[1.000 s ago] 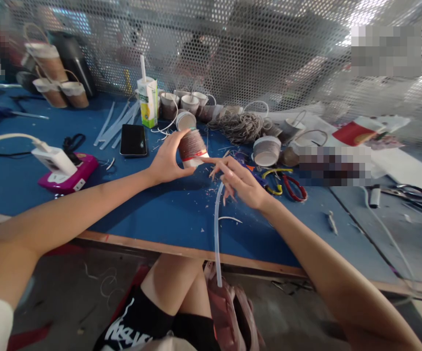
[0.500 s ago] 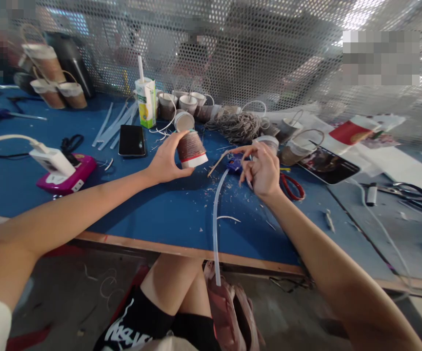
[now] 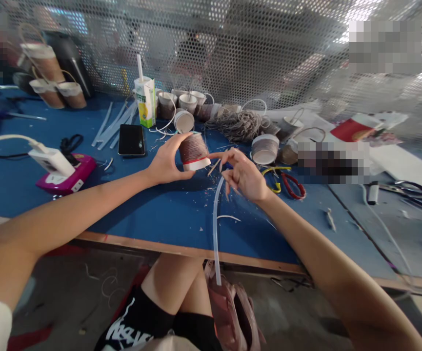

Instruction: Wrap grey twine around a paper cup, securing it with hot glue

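Observation:
In my left hand (image 3: 169, 158) is a paper cup (image 3: 193, 148) wound with brown cord, tilted on its side. A red band and a white edge face right. Thumb and fingers grip it from the left, a little above the table. My right hand (image 3: 245, 175) is just right of the cup, fingers loosely bent and apart, the index finger reaching to the cup's red band. I see nothing held in it. Below its fingers lies a blue glue gun (image 3: 227, 166), mostly hidden, with a clear glue stick (image 3: 215, 229) running toward me. A thin wooden stick (image 3: 212, 168) lies between the hands.
Behind stand more cord-wrapped cups (image 3: 188, 103), a drink carton (image 3: 145, 102) and a heap of cord (image 3: 238, 126). A phone (image 3: 131, 140) and a pink power strip (image 3: 66, 174) lie left. Red-handled scissors (image 3: 293, 186), a white-rimmed cup (image 3: 265, 148) and black-handled scissors (image 3: 415, 189) are right.
My right hand has moved left toward the cup, uncovering the white-rimmed cup and yellow handle behind it. My left hand keeps its grip, with the cup turned slightly.

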### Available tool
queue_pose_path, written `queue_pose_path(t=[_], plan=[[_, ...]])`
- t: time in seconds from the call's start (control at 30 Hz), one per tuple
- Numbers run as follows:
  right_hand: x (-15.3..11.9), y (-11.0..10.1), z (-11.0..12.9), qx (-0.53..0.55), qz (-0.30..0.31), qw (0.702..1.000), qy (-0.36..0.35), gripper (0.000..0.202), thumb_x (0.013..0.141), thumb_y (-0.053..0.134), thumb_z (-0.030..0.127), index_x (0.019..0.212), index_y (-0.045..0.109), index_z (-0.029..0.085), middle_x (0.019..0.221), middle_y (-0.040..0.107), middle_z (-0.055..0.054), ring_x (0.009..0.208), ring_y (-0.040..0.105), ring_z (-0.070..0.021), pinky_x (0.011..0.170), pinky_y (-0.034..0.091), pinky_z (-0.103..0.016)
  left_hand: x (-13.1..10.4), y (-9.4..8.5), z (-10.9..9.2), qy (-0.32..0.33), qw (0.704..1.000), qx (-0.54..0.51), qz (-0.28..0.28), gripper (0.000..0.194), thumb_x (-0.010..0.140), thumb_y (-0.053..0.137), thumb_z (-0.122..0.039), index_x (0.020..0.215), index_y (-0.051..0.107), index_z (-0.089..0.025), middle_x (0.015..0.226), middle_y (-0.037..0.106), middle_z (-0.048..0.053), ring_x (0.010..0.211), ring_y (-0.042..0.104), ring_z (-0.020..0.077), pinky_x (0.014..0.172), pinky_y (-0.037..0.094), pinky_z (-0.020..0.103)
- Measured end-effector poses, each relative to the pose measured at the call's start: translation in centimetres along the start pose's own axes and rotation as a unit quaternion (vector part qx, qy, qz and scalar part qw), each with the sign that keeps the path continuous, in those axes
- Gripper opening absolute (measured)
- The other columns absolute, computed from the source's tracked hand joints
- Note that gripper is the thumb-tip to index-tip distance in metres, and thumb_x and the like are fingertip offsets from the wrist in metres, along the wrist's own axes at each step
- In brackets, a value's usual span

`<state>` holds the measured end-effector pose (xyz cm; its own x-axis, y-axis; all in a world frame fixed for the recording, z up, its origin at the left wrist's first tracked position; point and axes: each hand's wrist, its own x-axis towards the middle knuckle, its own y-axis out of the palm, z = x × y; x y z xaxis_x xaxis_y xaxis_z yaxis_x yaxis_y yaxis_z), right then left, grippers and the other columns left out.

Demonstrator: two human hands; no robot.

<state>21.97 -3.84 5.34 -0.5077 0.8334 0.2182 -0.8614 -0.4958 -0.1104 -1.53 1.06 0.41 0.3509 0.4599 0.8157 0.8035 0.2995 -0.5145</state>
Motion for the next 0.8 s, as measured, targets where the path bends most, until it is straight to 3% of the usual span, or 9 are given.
queue_pose_path(t=[0.13, 0.27, 0.33, 0.47, 0.57, 0.67, 0.8], plan=[[0.5, -1.5, -0.6, 0.036, -0.075, 0.996, 0.011, 0.042, 0.088, 0.043, 0.063, 0.081, 0.046, 0.022, 0.115, 0.066, -0.005, 0.031, 0.026, -0.0003, 0.025, 0.038, -0.024, -0.1, 0.0, 0.2, 0.003, 1.0, 0.007, -0.011, 0.082, 0.066, 0.073, -0.046, 0.135, 0.039, -0.016, 0.13, 0.059, 0.016, 0.121, 0.059, 0.0309, 0.104, 0.049, 0.045], [0.4, -1.8, -0.4, 0.033, -0.165, 0.985, -0.042, 0.039, 0.085, 0.051, 0.059, 0.074, 0.043, 0.023, 0.092, 0.069, -0.001, 0.03, 0.026, -0.001, 0.024, 0.032, -0.022, -0.1, 0.1, 0.4, 0.002, 1.0, 0.008, -0.02, 0.084, 0.065, 0.074, -0.045, 0.136, 0.038, -0.018, 0.131, 0.059, 0.016, 0.12, 0.059, 0.0304, 0.103, 0.049, 0.045], [0.0, -1.0, 0.2, 0.024, -0.149, 0.987, -0.048, 0.038, 0.084, 0.055, 0.058, 0.076, 0.043, 0.023, 0.099, 0.069, -0.003, 0.031, 0.027, -0.0009, 0.025, 0.033, -0.022, -0.1, 0.2, 0.3, 0.001, 1.0, 0.004, -0.022, 0.084, 0.066, 0.075, -0.046, 0.135, 0.038, -0.018, 0.13, 0.059, 0.016, 0.12, 0.06, 0.0302, 0.102, 0.051, 0.045], [-0.7, 1.2, 1.1, -0.002, -0.021, 1.0, -0.021, 0.037, 0.086, 0.053, 0.057, 0.081, 0.046, 0.022, 0.127, 0.063, -0.008, 0.036, 0.03, 0.0003, 0.029, 0.038, -0.021, -0.1, 0.2, 0.2, -0.007, 1.0, -0.005, -0.013, 0.084, 0.066, 0.075, -0.051, 0.135, 0.039, -0.018, 0.131, 0.059, 0.016, 0.12, 0.06, 0.0299, 0.101, 0.053, 0.045], [-0.8, 1.7, 1.0, -0.011, 0.04, 0.999, -0.007, 0.037, 0.087, 0.05, 0.058, 0.086, 0.045, 0.021, 0.136, 0.057, -0.009, 0.038, 0.034, 0.0004, 0.032, 0.042, -0.02, 0.0, 0.0, 0.0, -0.012, 1.0, -0.011, -0.004, 0.084, 0.067, 0.075, -0.051, 0.135, 0.039, -0.017, 0.131, 0.059, 0.017, 0.121, 0.059, 0.0299, 0.101, 0.053, 0.045], [-0.5, 1.3, 0.9, 0.008, 0.015, 1.0, -0.003, 0.037, 0.087, 0.049, 0.059, 0.085, 0.043, 0.022, 0.135, 0.058, -0.009, 0.036, 0.031, 0.0001, 0.03, 0.04, -0.022, 0.0, -0.2, -0.1, -0.016, 1.0, -0.024, 0.004, 0.086, 0.068, 0.074, -0.053, 0.136, 0.037, -0.017, 0.134, 0.056, 0.018, 0.125, 0.056, 0.0307, 0.105, 0.05, 0.046], [0.0, 0.1, 0.6, 0.048, -0.069, 0.996, 0.014, 0.034, 0.089, 0.043, 0.057, 0.081, 0.041, 0.023, 0.125, 0.063, -0.008, 0.032, 0.026, -0.0009, 0.024, 0.032, -0.026, -0.2, -0.1, 0.2, -0.014, 0.997, -0.07, 0.003, 0.088, 0.07, 0.069, -0.061, 0.138, 0.033, -0.018, 0.138, 0.051, 0.018, 0.13, 0.053, 0.0307, 0.108, 0.048, 0.045]])
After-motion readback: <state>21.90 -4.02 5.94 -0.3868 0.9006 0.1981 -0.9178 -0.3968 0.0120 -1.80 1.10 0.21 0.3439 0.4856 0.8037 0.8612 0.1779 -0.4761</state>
